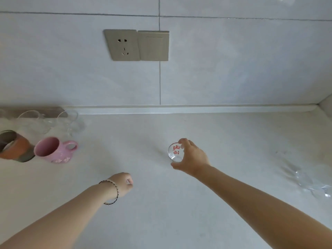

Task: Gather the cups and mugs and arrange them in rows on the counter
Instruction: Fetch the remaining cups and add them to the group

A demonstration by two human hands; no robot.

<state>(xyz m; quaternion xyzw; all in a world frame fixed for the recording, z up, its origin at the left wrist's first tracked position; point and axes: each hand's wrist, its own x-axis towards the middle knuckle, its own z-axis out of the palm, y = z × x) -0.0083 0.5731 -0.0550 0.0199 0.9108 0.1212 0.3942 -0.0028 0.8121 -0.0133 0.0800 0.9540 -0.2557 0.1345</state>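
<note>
1. Gripping a small clear glass (pixel 175 152) with red characters printed on it, the right hand (pixel 191 158) wraps fingers and thumb around its side, just right of the view's centre; whether its base touches the pale counter (pixel 161 212) I cannot tell.
2. At 7 o'clock from that glass, the left hand (pixel 124 183) is curled into a loose fist holding nothing, a thin bracelet (pixel 113 192) on its wrist.
3. Well apart at 9 o'clock stands a pink mug (pixel 53 150), handle to the right, touching a brown-orange cup (pixel 15 146) on its left.
4. Behind those, at 10 o'clock, clear glasses (pixel 48 121) cluster near the wall.
5. More clear glassware (pixel 314 184) sits blurred at 4 o'clock by the right edge.
6. At 12 o'clock, a socket (pixel 123 44) and switch (pixel 153 45) sit side by side on the tiled wall.
</note>
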